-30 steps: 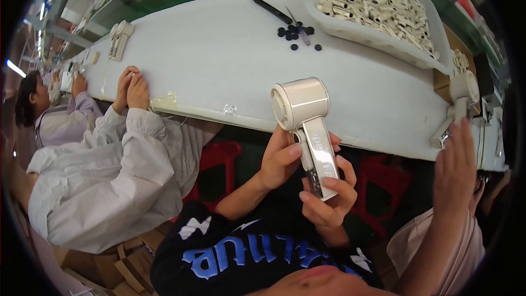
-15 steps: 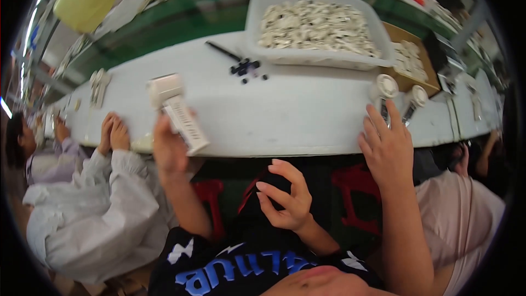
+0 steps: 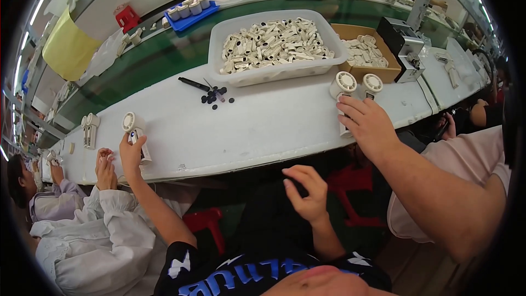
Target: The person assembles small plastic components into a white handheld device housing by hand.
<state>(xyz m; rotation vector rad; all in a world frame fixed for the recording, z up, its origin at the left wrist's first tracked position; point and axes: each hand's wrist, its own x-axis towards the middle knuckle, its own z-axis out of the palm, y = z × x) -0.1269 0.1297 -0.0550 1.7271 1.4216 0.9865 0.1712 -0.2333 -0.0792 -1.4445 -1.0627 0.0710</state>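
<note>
My left hand (image 3: 131,156) is closed around a white handheld fan (image 3: 133,123) at the left of the white table (image 3: 246,131). The fan's round head points away from me, and its handle is partly hidden by my fingers. My right hand (image 3: 309,194) hovers in front of the table's near edge, fingers curved and thumb apart, with nothing visible between them. Small black round caps (image 3: 211,98) lie loose on the table beyond, beside a black pen-like tool (image 3: 193,84) and a thin pointed tool (image 3: 212,85).
A translucent tub (image 3: 263,78) heaped with white parts stands at the back, beside a cardboard box (image 3: 392,71) and a black-and-silver device (image 3: 402,49). A co-worker's hand (image 3: 370,123) reaches from the right onto a fan (image 3: 345,85). Another co-worker's hands (image 3: 105,170) are left of mine.
My left hand has carried the fan leftward, from tilted above the table to the left side. My right thumb and fingers remain apart. The co-worker's hand at right now covers a fan. The view has shifted.
</note>
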